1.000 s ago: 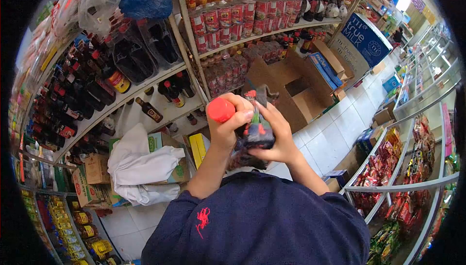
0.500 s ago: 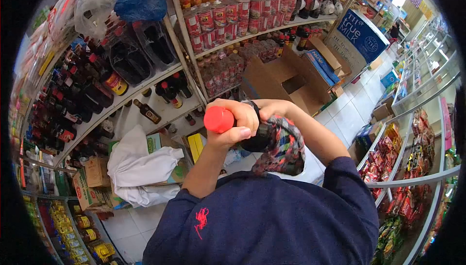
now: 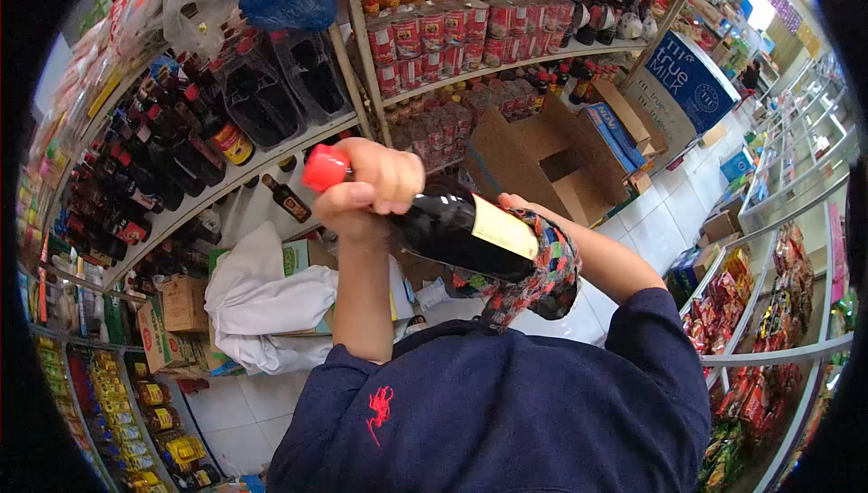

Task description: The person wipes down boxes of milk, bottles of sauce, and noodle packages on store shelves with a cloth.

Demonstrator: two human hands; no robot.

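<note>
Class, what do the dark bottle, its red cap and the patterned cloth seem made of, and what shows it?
Dark bottle: glossy, probably glass, from the bright highlights; hard plastic is possible. Red cap: likely smooth plastic, from its even, solid colour. Patterned cloth: matt fabric, from its soft folds; fibre unclear.

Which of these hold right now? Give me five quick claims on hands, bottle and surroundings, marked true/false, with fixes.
1. The left hand grips the bottle near its cap. True.
2. The cap is blue. False: it is red.
3. The patterned cloth is at the bottle's base end. True.
4. The bottle stands upright, untouched. False: it is tilted, in the left hand.
5. The brown carton is open. True.
</note>
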